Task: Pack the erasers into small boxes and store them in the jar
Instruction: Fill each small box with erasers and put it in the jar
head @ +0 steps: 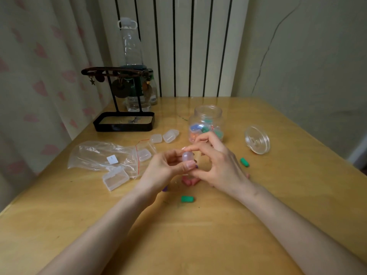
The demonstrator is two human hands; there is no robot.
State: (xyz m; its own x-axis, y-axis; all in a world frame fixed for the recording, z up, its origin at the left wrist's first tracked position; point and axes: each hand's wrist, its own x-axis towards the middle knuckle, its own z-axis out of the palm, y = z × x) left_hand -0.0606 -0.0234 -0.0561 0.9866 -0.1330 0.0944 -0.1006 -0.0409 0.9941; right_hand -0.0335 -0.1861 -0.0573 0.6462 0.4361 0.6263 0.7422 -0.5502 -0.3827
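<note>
Bare forearms (111,225) reach in from the bottom edge over a yellow wooden table (59,215) as a person packs erasers. Well to the left of the left hand lies a crumpled plastic bag (99,155). An empty clear box (115,178) touches its near edge, and more empty boxes (170,135) sit beyond the hand.

The left hand (164,167) pinches a small box (187,158) between thumb and fingers. The right hand (220,163) pinches the same box, forefinger on top and thumb beneath, apparently pressing its lid shut. Something pale purple seems to sit inside, though blur hides the detail.

Just beyond the right hand's fingers stands the open jar (207,111), holding several filled boxes (202,129). Below the hands lie a pink eraser (189,181) and a green eraser (187,199). A second green eraser (244,162) lies just right of the right hand, and the jar lid (257,139) rests farther right.

Three things could go wrong from here. The slick box may squirt from the fingertips if squeezed unevenly. A half-latched lid may spring open inside the jar. A knuckle could also nudge the jar.
</note>
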